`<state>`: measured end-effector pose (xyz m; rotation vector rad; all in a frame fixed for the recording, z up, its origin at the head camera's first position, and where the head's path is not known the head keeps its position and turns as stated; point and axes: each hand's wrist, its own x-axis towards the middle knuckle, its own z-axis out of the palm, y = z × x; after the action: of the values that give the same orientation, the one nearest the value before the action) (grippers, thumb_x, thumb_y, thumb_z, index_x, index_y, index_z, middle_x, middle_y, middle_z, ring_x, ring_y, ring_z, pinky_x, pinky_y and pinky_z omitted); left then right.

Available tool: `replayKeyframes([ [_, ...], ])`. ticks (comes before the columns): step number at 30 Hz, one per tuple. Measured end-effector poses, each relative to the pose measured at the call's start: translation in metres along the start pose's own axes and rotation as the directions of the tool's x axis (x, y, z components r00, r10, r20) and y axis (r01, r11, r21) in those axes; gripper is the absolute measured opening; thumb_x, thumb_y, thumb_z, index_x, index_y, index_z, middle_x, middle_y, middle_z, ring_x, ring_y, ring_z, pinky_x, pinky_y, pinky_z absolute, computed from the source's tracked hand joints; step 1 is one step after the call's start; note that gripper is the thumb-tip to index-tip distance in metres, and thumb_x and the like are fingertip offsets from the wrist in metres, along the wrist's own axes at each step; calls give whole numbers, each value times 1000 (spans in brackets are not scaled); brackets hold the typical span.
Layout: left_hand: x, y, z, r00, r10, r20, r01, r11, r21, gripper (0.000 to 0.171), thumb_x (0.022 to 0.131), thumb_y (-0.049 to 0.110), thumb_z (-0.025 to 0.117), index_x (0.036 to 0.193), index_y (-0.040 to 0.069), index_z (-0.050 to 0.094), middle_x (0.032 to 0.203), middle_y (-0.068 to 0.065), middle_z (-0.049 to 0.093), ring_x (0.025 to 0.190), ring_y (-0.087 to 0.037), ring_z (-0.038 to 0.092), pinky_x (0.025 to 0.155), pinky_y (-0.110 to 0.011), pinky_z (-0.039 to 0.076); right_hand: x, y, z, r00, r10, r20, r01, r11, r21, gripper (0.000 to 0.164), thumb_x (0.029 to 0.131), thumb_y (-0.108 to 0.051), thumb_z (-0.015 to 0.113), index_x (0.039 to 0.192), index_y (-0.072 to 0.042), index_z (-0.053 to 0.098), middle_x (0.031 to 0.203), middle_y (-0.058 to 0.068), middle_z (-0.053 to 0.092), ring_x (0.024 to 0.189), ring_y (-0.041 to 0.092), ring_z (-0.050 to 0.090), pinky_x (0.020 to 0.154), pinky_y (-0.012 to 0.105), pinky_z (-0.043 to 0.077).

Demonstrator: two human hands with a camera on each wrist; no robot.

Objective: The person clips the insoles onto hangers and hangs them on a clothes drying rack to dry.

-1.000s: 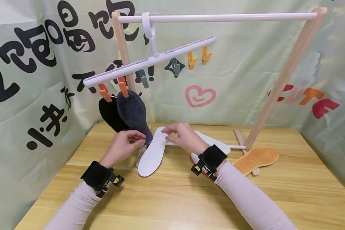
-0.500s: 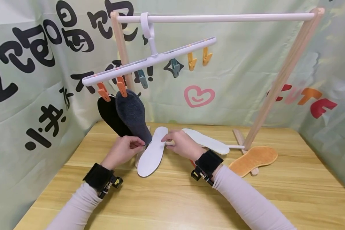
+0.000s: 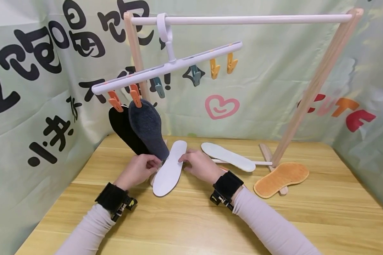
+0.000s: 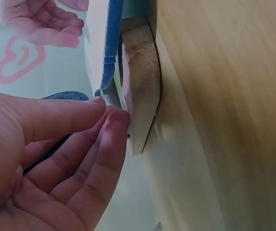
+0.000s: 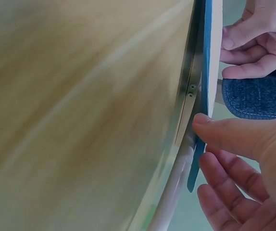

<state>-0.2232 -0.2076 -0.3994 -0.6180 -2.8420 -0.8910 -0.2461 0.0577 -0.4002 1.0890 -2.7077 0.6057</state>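
Propped against the rack's left foot is a white insole (image 3: 170,168) with a blue underside. My left hand (image 3: 140,170) is at its left edge, fingers loosely bent. The left wrist view shows thumb and fingertips close together by that edge, with no clear hold. At the other edge my right hand (image 3: 204,164) pinches the insole, thumb lapping over its rim in the right wrist view. A grey insole (image 3: 146,125) and a black insole (image 3: 124,129) hang from orange clips (image 3: 135,96) on the white hanger (image 3: 182,63), their lower ends near my left hand.
The hanger hooks over the rack's top bar (image 3: 242,19). Blue clips (image 3: 196,76) and yellow clips (image 3: 214,69) dangle from it. Another white insole (image 3: 228,156) lies across the low bar, an orange insole (image 3: 281,180) on the right foot. A red-edged piece is mostly hidden behind my right wrist.
My right hand has come down and left from the white insole's upper end to the middle of its right edge. The left hand has lowered slightly beside the insole. The insole itself stays put.
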Motion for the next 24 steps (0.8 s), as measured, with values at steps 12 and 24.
replayKeyframes([
  [12,0,-2,5,998,46,40,-42,995,-90,17,91,-9,75,106,-1,78,93,-11,79,84,-14,73,75,-24,60,4,1,9,997,-46,-63,44,998,-42,33,87,7,82,116,-8,81,108,7,76,98,20,71,87,34,61],
  [24,1,-1,6,997,58,47,-55,997,-56,18,90,-8,76,107,0,78,92,-11,78,82,-12,71,75,-24,60,6,-2,7,996,-66,-56,62,996,-64,29,87,9,82,112,-6,81,102,8,75,94,22,71,86,34,61],
])
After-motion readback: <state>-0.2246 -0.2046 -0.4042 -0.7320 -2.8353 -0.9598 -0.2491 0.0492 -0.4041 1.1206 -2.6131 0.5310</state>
